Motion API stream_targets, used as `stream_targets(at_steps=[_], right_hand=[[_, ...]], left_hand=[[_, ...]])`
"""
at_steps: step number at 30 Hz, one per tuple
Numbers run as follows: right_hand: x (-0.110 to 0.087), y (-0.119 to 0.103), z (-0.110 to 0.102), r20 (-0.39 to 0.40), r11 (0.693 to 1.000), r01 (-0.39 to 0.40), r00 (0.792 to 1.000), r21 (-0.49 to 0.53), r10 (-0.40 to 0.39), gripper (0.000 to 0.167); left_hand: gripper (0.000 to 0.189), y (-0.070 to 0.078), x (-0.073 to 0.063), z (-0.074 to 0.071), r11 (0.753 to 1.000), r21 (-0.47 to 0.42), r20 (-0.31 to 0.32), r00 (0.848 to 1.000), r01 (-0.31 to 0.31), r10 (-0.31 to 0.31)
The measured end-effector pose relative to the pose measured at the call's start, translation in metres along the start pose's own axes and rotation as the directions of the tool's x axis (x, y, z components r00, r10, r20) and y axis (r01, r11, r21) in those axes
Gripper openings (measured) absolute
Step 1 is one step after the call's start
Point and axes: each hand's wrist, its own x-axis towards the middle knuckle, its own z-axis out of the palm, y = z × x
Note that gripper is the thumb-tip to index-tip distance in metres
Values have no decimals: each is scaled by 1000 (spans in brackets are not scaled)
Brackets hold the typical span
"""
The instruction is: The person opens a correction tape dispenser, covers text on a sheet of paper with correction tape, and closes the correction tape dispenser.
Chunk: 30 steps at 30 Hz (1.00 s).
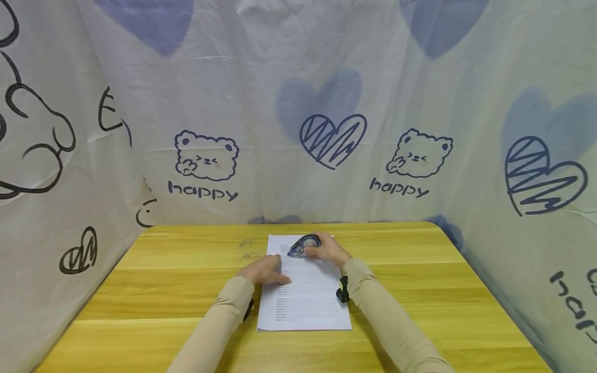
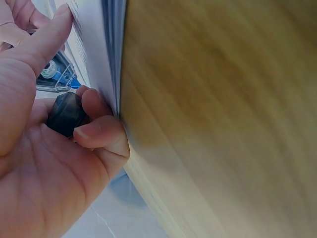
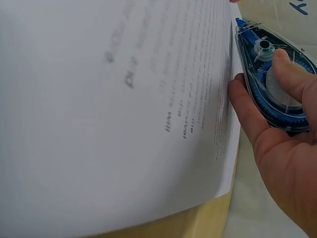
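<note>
My right hand [image 1: 328, 249] pinches a correction tape dispenser [image 1: 304, 245] between thumb and fingers. Its clear blue body shows in the right wrist view, the blue tip [image 3: 240, 23] right at the printed sheet. The tip points left, near the upper text lines. Beneath lies a stack of printed paper [image 1: 310, 305] on the table. My left hand [image 1: 265, 270] rests at the stack's left edge, thumb extended over the top sheet. In the left wrist view, its curled fingers [image 2: 101, 133] hold a small dark faceted piece [image 2: 67, 115] against the palm.
The yellow wood-grain table [image 1: 186, 295] extends on both sides of the paper. A pale cloth [image 1: 261, 155] with hearts and bears hangs behind it and along the sides. Dark bands [image 1: 342, 290] sit on both wrists.
</note>
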Motion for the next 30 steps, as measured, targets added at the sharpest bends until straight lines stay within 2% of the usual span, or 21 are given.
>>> stream_targets(at_steps=[6, 13, 30], right_hand=[[2, 0, -2, 5, 1000, -6, 1000, -27, 6, 50], [1, -3, -3, 12, 999, -8, 1000, -50, 9, 51], [3, -2, 0, 18, 999, 16, 1000, -50, -15, 42]], left_hand=[[70, -1, 4, 0, 1000, 5, 0, 1000, 1, -1], [67, -1, 3, 0, 1000, -4, 6, 1000, 17, -17], [64, 2, -2, -1, 1000, -19, -2, 1000, 24, -24]])
